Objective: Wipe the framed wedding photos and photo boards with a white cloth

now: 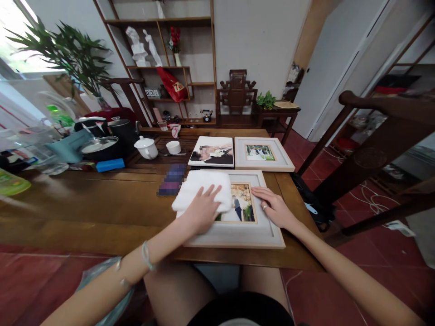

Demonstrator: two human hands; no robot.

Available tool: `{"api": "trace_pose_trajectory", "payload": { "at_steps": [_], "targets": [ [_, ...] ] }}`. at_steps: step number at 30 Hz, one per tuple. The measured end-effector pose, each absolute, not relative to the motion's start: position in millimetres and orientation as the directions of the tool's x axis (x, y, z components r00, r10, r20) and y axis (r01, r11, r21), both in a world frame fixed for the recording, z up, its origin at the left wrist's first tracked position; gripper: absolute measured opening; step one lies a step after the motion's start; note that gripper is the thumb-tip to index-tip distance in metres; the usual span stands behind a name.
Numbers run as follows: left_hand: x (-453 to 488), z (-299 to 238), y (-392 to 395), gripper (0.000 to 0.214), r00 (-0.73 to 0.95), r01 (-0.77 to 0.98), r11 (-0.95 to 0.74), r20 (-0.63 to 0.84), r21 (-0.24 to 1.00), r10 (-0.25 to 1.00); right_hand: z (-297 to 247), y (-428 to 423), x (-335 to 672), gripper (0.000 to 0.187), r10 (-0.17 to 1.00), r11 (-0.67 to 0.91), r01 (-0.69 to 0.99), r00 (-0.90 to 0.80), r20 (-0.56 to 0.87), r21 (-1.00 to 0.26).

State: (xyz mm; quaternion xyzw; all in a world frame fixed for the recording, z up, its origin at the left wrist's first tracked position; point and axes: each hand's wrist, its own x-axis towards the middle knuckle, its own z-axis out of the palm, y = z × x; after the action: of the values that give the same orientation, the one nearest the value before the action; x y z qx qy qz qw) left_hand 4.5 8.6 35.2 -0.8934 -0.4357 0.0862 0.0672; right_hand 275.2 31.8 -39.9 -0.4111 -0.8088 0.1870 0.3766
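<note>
A white-framed photo lies flat on the wooden table right in front of me. My left hand presses a folded white cloth onto the frame's left half, fingers spread over it. Flat on the frame's right border rests my right hand, a ring on one finger, holding nothing.
Two more photo pieces lie beyond: an unframed print and a second white frame. A tea tray with a white teapot and cup, dark pots and clutter fill the left. A carved chair stands at the right.
</note>
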Motion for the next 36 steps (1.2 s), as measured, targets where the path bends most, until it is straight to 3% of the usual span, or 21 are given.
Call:
{"api": "trace_pose_trajectory", "payload": {
  "at_steps": [3,8,18,22,27,31,36],
  "targets": [
    [11,34,-51,0.027,0.656,0.730,-0.671,-0.142,-0.131,0.741,-41,32,275,0.053,0.807,0.590,0.529,-0.378,0.453,-0.610],
    [25,20,-94,0.029,0.696,0.709,-0.695,-0.041,-0.122,0.717,-42,31,275,0.054,0.810,0.586,0.545,-0.381,0.446,-0.599],
    [51,16,44,0.030,0.500,0.854,-0.477,0.074,-0.208,0.863,-38,30,274,0.053,0.804,0.595,0.542,-0.382,0.456,-0.593],
    [59,26,52,0.028,0.596,0.787,-0.586,-0.005,-0.196,0.803,-38,31,274,0.054,0.811,0.585,0.548,-0.379,0.446,-0.598],
    [61,41,-19,0.033,0.652,0.723,-0.681,-0.209,-0.114,0.728,-39,30,273,0.055,0.819,0.574,0.555,-0.374,0.435,-0.602],
    [66,54,-84,0.034,0.818,0.560,-0.828,-0.137,-0.032,0.559,-38,29,273,0.055,0.822,0.569,0.560,-0.371,0.432,-0.602],
    [77,45,-68,0.032,0.745,0.649,-0.758,-0.147,-0.062,0.650,-37,29,274,0.054,0.822,0.569,0.563,-0.378,0.426,-0.599]
  ]
}}
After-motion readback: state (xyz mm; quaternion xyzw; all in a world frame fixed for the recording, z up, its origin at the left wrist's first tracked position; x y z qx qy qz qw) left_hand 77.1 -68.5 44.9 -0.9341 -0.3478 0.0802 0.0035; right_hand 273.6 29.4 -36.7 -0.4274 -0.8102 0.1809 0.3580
